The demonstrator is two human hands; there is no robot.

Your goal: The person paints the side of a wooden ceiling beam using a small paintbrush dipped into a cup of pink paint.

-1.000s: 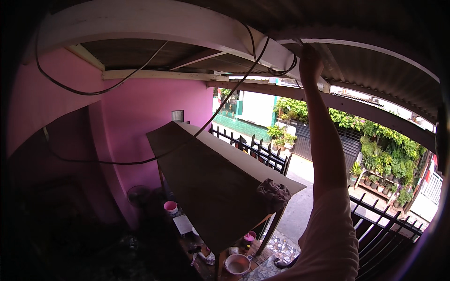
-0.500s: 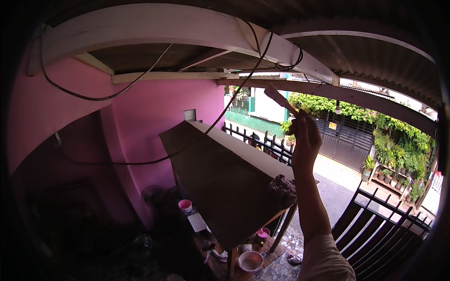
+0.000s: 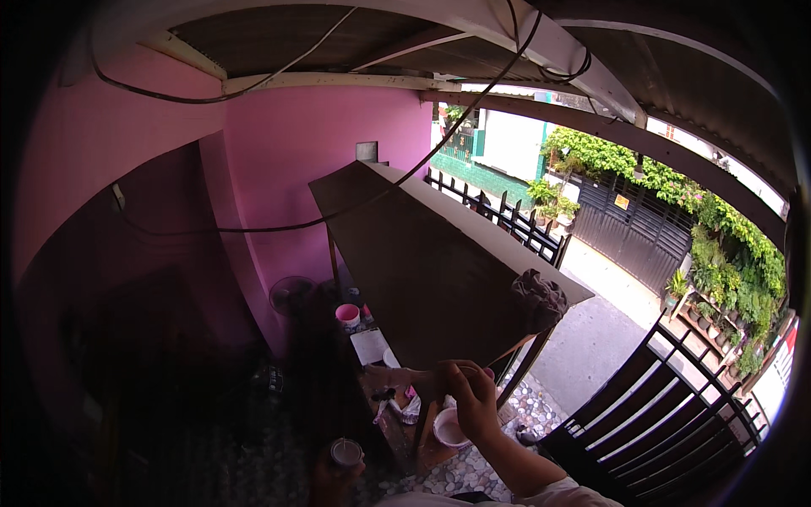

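— Right hand (image 3: 473,399) sits lower than half a second ago; left hand (image 3: 326,478) has come into view, below and left of it. Grips?

— Right: fingers narrowed around what looks like a brush (image 3: 399,378), blurred, pointing left. Left: curled around a small cup (image 3: 346,452), beneath the brush's side; contents unclear.

— Risks?

— Judgement: drips first. If the brush is loaded, a quick swing could spot the basin (image 3: 450,428), below the right hand. Second, spillage, should the cup tilt while attention is on the brush. Third, a careless lift could clip the sloping board (image 3: 422,262) beyond the right hand and dislodge the crumpled cloth (image 3: 541,297), up and right of it.

— Labels, brands?

— None legible. Yellow-orange sign (image 3: 622,202) on the dark gate (image 3: 646,241), well beyond the right hand: too small to read. Cup: no label discernible.
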